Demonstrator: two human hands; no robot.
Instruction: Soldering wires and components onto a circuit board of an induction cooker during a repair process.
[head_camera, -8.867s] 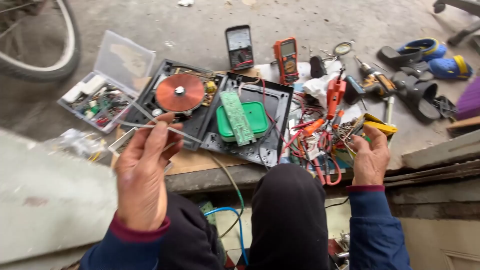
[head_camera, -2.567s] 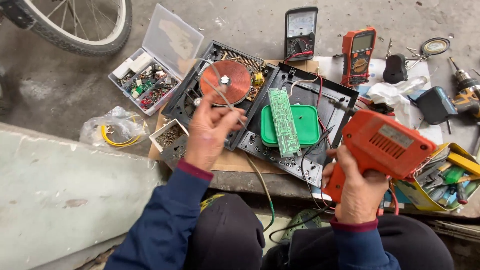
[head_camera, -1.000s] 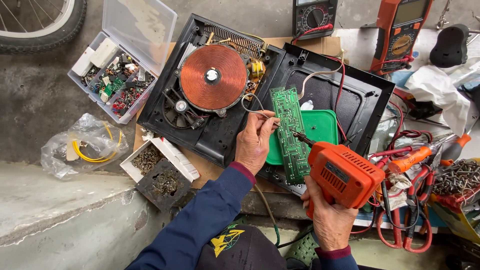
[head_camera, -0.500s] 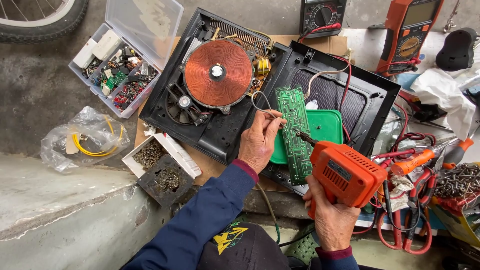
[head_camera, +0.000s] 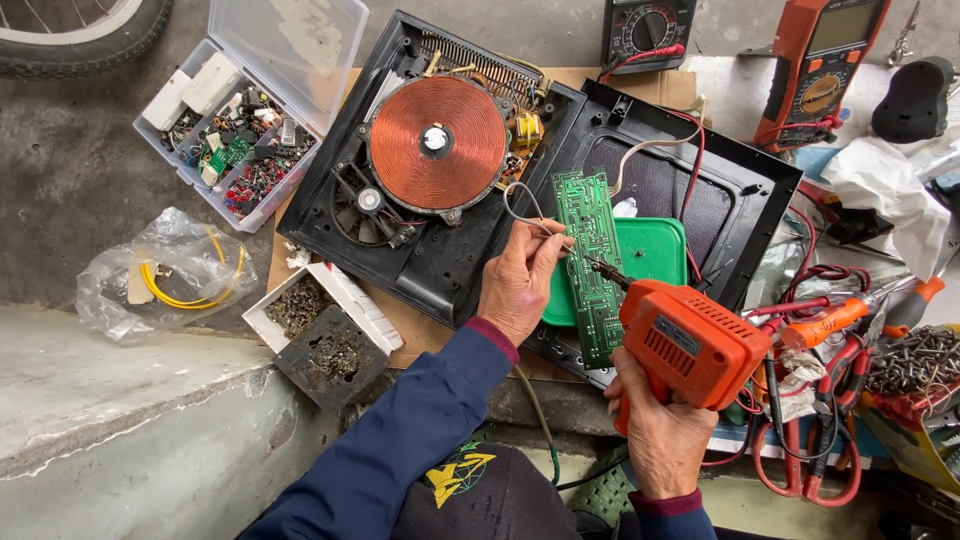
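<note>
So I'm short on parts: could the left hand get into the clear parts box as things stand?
Probably yes: the left hand holds only thin wire, and the parts box lies open, unobstructed.

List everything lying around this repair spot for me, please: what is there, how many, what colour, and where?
Circuit board: one, green, centre, over a green plastic piece.
Copper coil: one, reddish, in the opened black appliance case.
Soldering gun: one, orange, tip at the circuit board.
Solder wire: one thin strand, grey, pinched above the board.
Parts box: one, clear plastic, upper left.
Multimeters: two, a black one and an orange one, top.
Plastic bag: one, clear with yellow wire, left.
Tyre: one, black, top left.
Left hand: holds the solder wire.
Right hand: grips the soldering gun.
</note>
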